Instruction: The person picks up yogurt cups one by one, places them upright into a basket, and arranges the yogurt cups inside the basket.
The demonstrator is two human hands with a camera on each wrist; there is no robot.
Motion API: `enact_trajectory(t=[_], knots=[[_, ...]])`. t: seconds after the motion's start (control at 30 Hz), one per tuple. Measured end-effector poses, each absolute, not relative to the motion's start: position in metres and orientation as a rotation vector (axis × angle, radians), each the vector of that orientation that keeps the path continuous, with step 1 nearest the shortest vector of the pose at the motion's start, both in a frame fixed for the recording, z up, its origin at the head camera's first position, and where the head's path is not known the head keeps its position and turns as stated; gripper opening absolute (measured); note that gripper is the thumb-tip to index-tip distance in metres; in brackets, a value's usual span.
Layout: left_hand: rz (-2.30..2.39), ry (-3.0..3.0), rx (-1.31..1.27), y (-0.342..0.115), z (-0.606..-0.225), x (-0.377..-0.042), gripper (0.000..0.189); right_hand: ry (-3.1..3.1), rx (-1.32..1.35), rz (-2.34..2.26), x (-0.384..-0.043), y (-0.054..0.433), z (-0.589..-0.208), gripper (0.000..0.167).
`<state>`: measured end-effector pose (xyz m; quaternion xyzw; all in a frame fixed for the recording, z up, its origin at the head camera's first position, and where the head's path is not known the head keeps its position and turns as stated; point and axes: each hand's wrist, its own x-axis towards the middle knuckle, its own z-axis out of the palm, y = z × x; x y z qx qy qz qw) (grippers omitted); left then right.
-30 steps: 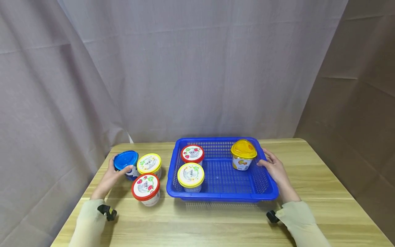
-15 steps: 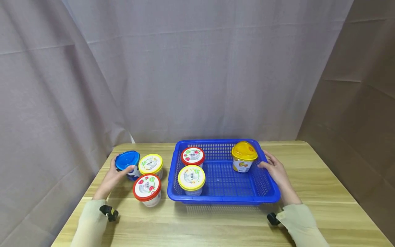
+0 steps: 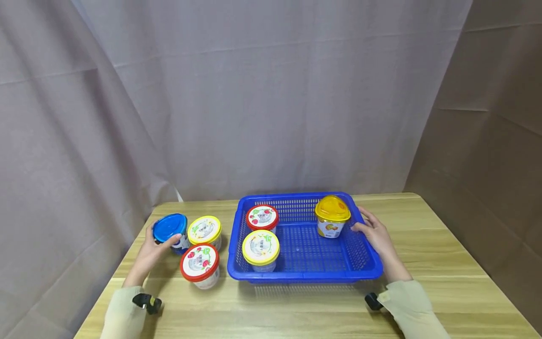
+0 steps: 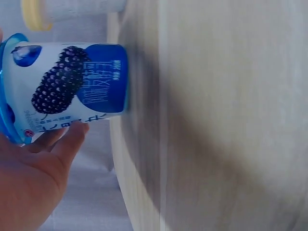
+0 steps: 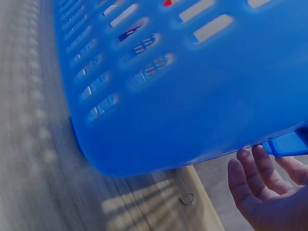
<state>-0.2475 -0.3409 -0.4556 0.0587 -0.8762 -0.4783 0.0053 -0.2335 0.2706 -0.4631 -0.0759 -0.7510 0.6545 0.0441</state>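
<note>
My left hand [image 3: 147, 254] holds a blue-lidded yogurt cup [image 3: 171, 228] near the table's left side. Its blackberry picture faces the left wrist view, where the fingers wrap the cup [image 4: 72, 79] near the lid. A yellow-lidded cup [image 3: 205, 230] and a red-lidded cup [image 3: 200, 263] stand just right of it. With thumb inside and fingers outside, my right hand [image 3: 379, 240] grips the right rim of a blue plastic basket [image 3: 305, 275]. Inside are a red-lidded cup [image 3: 262, 217] and a yellow-lidded cup [image 3: 261, 248] at left, and a domed yellow-lidded cup [image 3: 332, 216] at right.
The wooden table [image 3: 271, 313] extends in front of the basket and to its right. A grey curtain [image 3: 271, 108] hangs behind the table, with a brown cloth [image 3: 487, 165] on the right side.
The head view shifts slightly. Both hands keep their holds, and the cups and basket stay in about the same places.
</note>
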Motion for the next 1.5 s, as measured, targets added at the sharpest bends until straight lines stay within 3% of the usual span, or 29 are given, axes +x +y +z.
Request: enact_trajectory(t=[0.73, 1.5], knots=[[-1.451, -2.693, 0.136, -0.363, -0.412, -0.217, 0.108, -2.322, -0.243, 1.969, -0.235, 0.271, -0.463, 0.075], [-1.420, -2.553, -0.028, -0.332, -0.365, -0.215, 0.105, -2.316, -0.224, 1.993, -0.231, 0.269, -0.460, 0.077]])
